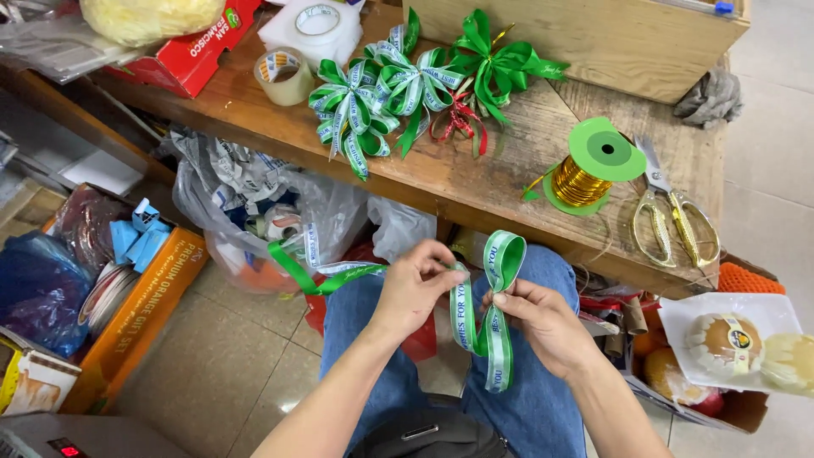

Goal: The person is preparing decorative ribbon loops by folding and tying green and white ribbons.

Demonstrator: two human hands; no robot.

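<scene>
A: Over the lap, just below the wooden bench edge (475, 199): green-and-white printed satin ribbon (494, 326) is being looped. Right hand (547, 326) has thumb + forefinger pinched shut on the crossing, one loop standing up above the pinch, two tails hanging below. Left hand (415, 288) fingers closed on the same ribbon just beside the pinch; free length trails off left past the knee.

B: Both clamped on ribbon then?

A: Yes, both. No gap in either grip.

B: Ref pieces?

A: Three finished ribbon bows (407, 85) on the bench top: two green/white, one plain green w/ red curl. Green spool of gold wire (589, 170) w/ gold-handled scissors (674, 216) just beside it, both well apart from the hands. Roll of clear tape (284, 75) farther left.

B: How to do the loop well, imo?

A: Judgement only: keep the right pinch fixed as the centre, don't let it creep. Left hand feeds each fold flat, printed face out, no twist. Match loop length to the one standing. Stack crossings square on each other or the centre gets bulky and slips.

B: Risk?

A: Satin's slick; loose pinch = loops fan out.
</scene>
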